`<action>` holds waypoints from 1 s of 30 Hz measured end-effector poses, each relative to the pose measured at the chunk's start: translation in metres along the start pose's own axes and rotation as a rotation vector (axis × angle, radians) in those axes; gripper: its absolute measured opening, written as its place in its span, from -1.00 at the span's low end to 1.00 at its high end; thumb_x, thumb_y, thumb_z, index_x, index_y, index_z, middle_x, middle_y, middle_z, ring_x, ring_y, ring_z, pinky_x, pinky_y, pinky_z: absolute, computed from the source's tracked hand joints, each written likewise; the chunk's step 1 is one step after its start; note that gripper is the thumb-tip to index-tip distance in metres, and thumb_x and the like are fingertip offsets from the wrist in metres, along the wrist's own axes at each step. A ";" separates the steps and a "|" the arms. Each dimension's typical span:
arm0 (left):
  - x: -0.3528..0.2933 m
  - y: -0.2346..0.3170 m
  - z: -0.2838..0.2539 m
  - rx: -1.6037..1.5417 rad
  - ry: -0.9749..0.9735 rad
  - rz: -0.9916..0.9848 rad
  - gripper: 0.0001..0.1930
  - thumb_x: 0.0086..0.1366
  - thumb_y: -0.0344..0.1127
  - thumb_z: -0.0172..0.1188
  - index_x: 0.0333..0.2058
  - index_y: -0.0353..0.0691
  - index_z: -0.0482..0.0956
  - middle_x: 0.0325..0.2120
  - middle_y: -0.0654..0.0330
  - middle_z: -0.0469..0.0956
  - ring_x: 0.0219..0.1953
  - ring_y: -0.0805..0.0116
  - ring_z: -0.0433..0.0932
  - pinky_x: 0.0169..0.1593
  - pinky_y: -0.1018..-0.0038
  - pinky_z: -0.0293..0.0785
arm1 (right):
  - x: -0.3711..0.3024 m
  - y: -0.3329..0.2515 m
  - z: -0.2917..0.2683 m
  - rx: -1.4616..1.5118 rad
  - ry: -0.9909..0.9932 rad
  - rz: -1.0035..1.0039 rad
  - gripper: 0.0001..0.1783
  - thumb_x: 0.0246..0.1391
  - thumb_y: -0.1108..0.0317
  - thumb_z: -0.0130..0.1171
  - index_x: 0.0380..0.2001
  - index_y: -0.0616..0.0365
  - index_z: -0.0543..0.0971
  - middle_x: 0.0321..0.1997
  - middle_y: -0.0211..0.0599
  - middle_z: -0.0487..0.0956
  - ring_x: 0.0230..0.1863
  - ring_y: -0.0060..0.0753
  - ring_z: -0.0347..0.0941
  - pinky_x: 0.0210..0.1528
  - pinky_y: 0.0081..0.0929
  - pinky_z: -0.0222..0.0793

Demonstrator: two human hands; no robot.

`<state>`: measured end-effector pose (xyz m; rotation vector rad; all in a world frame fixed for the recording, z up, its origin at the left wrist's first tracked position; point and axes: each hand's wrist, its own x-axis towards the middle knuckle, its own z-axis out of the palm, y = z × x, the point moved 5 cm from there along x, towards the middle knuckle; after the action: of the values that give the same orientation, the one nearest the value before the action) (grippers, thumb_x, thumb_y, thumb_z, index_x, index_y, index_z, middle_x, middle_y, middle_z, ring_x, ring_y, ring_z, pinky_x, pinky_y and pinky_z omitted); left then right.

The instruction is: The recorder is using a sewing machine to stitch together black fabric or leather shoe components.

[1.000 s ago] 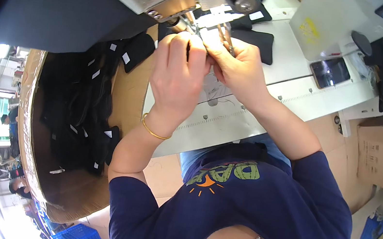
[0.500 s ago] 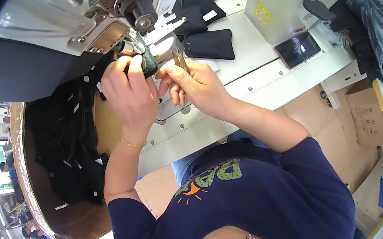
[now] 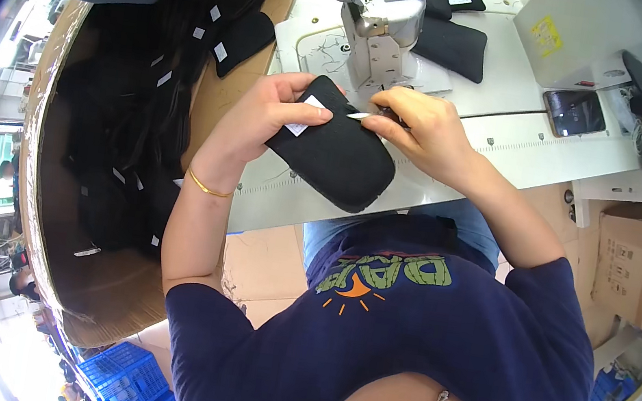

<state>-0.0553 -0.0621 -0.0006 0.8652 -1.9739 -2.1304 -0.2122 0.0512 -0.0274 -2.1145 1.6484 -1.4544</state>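
A flat black fabric pouch (image 3: 336,153) with rounded corners and a white label (image 3: 306,115) hangs tilted over the front of the machine table. My left hand (image 3: 272,112) is closed on its upper left edge, thumb beside the label. Between the thumb and fingers of my right hand (image 3: 421,128) is a small pointed tool (image 3: 359,116). Its pale tip touches or nearly touches the pouch's right edge; the rest lies hidden in the fingers, so I cannot tell its exact kind. Just beyond both hands stands the sewing machine's arm (image 3: 380,41).
On the left, a big cardboard box (image 3: 108,310) holds many black pouches with white labels. More black pouches (image 3: 453,48) lie behind the machine. A phone (image 3: 574,113) rests on the table (image 3: 501,144) at right. A blue crate (image 3: 128,378) sits at lower left.
Both hands have come back from the machine toward me, with the black pouch now in full view. The tool tip has moved to the pouch's edge. The view has also shifted.
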 end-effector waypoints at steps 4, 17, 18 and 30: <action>0.009 -0.008 0.001 0.034 -0.027 -0.022 -0.58 0.13 -0.37 0.26 -0.04 -0.45 0.53 -0.27 0.16 0.63 -0.29 0.52 0.59 -0.16 0.63 0.50 | 0.002 0.003 0.000 -0.034 -0.100 -0.039 -0.65 0.09 0.08 0.26 -0.37 0.19 0.56 -0.46 -0.23 0.58 -0.47 -0.19 0.54 -0.46 -0.32 0.41; 0.003 -0.013 -0.008 0.034 0.061 0.134 -0.63 0.28 -0.27 0.24 0.00 -0.32 0.50 -0.22 0.23 0.57 -0.26 0.54 0.52 -0.20 0.58 0.51 | -0.028 0.004 -0.001 0.528 -0.007 0.383 -0.71 0.24 0.20 0.14 -0.28 0.27 0.54 -0.51 -0.27 0.50 -0.52 -0.46 0.43 -0.45 -0.54 0.32; 0.005 -0.014 -0.010 -0.061 -0.015 0.099 -0.65 0.27 -0.28 0.24 -0.02 -0.31 0.51 -0.28 0.27 0.57 -0.34 0.59 0.50 -0.31 0.63 0.45 | -0.025 0.006 -0.001 0.711 0.027 0.418 -0.65 0.34 0.14 0.01 -0.28 0.26 0.53 -0.52 -0.36 0.48 -0.45 -0.62 0.37 -0.38 -0.60 0.30; 0.012 -0.012 0.006 -0.047 -0.145 0.016 -0.71 0.18 -0.25 0.29 -0.18 -0.28 0.59 -0.47 0.37 0.53 -0.53 0.66 0.41 -0.53 0.69 0.29 | -0.023 0.030 0.003 0.736 0.009 0.587 -0.66 0.37 0.16 -0.02 -0.36 0.19 0.55 -0.53 -0.56 0.40 -0.55 -0.75 0.23 -0.50 -0.71 0.16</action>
<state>-0.0648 -0.0603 -0.0162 0.7031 -1.9790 -2.2802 -0.2308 0.0551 -0.0604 -1.1197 1.2746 -1.5197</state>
